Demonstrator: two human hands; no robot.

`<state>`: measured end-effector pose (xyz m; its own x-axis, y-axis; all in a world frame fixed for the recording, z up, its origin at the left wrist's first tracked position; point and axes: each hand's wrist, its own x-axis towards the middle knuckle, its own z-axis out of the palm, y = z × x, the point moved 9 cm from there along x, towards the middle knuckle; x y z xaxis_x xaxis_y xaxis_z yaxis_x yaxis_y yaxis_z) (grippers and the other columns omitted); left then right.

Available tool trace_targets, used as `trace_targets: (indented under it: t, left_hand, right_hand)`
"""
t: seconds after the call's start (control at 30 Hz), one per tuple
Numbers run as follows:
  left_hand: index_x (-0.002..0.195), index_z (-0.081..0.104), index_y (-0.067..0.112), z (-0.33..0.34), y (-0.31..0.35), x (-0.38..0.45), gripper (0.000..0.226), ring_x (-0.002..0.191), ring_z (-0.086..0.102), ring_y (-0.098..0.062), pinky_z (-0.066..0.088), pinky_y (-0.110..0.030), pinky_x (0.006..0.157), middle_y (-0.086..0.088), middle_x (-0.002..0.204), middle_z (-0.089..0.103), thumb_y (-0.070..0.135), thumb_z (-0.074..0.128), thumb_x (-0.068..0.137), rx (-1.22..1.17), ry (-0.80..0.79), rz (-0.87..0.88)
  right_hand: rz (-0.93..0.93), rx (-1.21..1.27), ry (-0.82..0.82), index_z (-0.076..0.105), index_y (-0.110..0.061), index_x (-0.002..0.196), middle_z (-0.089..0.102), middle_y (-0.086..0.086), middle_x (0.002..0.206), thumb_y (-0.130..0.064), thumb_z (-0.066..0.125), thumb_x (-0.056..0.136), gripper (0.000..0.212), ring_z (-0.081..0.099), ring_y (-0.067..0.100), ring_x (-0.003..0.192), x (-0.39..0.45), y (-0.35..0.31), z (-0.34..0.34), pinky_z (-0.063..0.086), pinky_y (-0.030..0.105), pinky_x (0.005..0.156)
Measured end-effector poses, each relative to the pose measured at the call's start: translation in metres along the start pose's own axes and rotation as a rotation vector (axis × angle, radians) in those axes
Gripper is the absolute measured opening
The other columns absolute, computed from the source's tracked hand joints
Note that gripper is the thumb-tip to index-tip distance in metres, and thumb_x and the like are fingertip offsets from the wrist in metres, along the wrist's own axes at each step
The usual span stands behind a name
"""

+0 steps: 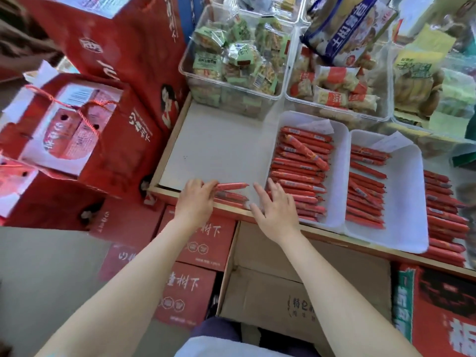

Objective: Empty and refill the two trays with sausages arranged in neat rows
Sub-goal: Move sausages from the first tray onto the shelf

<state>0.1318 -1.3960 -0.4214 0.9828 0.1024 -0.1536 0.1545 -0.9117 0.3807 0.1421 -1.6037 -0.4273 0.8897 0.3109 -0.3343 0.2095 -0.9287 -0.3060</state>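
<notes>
1. Squaring up the small pile of red plastic-wrapped sausages [229, 194] on the pale grey tabletop [213, 145] looks like the step in hand. To do it well, I judge, the sticks should lie parallel with their ends level, so they can later go back in neat rows.

2. Nearest on the left, the left hand [197, 199] has its fingers curled over the left ends of those loose sausages, pinching the top one. It works as the stop at that end.

3. Just right of the pile, the right hand [277, 204] is spread wide and flat, fingers straight, gripping nothing. It lies between the pile and the near left corner of the first white rectangular tray [340, 176]. Whether its fingertips touch the sausages there I cannot tell.

4. A good next move, as I judge it, is for the flat right hand to press the free ends toward the left hand.

5. Farther right, the first tray holds a stack of sausages, with one lying askew on top, so emptying has barely begun.

6. Right of it, touching, the second white rectangular tray [409, 202] holds looser rows.

7. Far behind stand clear plastic bins of wrapped snacks [231, 60].
</notes>
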Motion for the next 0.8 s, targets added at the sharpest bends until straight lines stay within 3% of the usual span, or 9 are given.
trace_targets:
  t: [0.2, 0.27, 0.37, 0.67, 0.73, 0.8]
  left_hand:
    - [0.134, 0.05, 0.029, 0.027, -0.01, 0.046, 0.037, 0.116, 0.042, -0.028, 0.032, -0.042, 0.099, -0.009, 0.119, 0.05, 0.042, 0.037, 0.102, 0.069, -0.156, 0.004]
    - [0.139, 0.047, 0.032, 0.044, -0.009, 0.048, 0.042, 0.133, 0.034, -0.031, 0.016, -0.05, 0.115, -0.011, 0.138, 0.044, 0.046, 0.034, 0.102, 0.14, -0.244, 0.044]
    - [0.146, 0.039, 0.034, 0.064, -0.001, 0.037, 0.05, 0.149, 0.015, -0.026, -0.004, -0.055, 0.12, -0.004, 0.159, 0.027, 0.053, 0.032, 0.1, 0.209, -0.326, 0.163]
    - [0.156, 0.022, 0.022, 0.075, 0.01, 0.014, 0.063, 0.153, 0.006, -0.02, -0.004, -0.052, 0.122, 0.002, 0.165, 0.018, 0.054, 0.026, 0.102, 0.174, -0.317, 0.159]
    - [0.157, 0.021, 0.021, 0.061, 0.017, 0.014, 0.062, 0.153, 0.006, -0.018, -0.005, -0.05, 0.122, 0.001, 0.165, 0.017, 0.051, 0.025, 0.104, 0.11, -0.264, 0.122]
    - [0.155, 0.028, 0.018, 0.042, 0.038, 0.008, 0.057, 0.152, 0.012, -0.018, -0.001, -0.046, 0.123, -0.001, 0.163, 0.024, 0.045, 0.028, 0.105, -0.016, -0.122, 0.097]
  right_hand:
    - [0.03, -0.118, 0.016, 0.013, -0.04, 0.155, 0.009, 0.006, 0.165, -0.068, 0.01, 0.094, 0.067, 0.005, 0.022, 0.152, 0.003, 0.001, 0.008, 0.009, 0.048, 0.121]
    - [0.03, -0.126, 0.023, 0.016, -0.04, 0.154, 0.013, 0.007, 0.164, -0.069, 0.008, 0.092, 0.069, 0.008, 0.023, 0.152, 0.003, 0.001, 0.009, 0.01, 0.049, 0.12]
    - [0.024, -0.144, 0.051, 0.021, -0.038, 0.153, 0.02, 0.01, 0.163, -0.068, 0.011, 0.093, 0.068, 0.014, 0.025, 0.15, 0.004, 0.0, 0.008, 0.014, 0.049, 0.119]
    - [-0.005, -0.132, 0.048, 0.022, -0.038, 0.153, 0.024, 0.01, 0.16, -0.066, 0.023, 0.095, 0.064, 0.017, 0.025, 0.149, 0.005, 0.0, 0.01, 0.015, 0.049, 0.119]
    - [-0.022, 0.044, 0.068, 0.024, -0.037, 0.152, 0.023, 0.006, 0.161, -0.064, 0.023, 0.094, 0.064, 0.014, 0.023, 0.15, 0.002, 0.0, -0.001, 0.013, 0.047, 0.119]
    - [-0.032, 0.224, 0.21, 0.034, -0.03, 0.15, 0.028, 0.004, 0.158, -0.055, 0.03, 0.096, 0.059, 0.019, 0.022, 0.148, -0.006, 0.008, -0.027, 0.016, 0.043, 0.119]
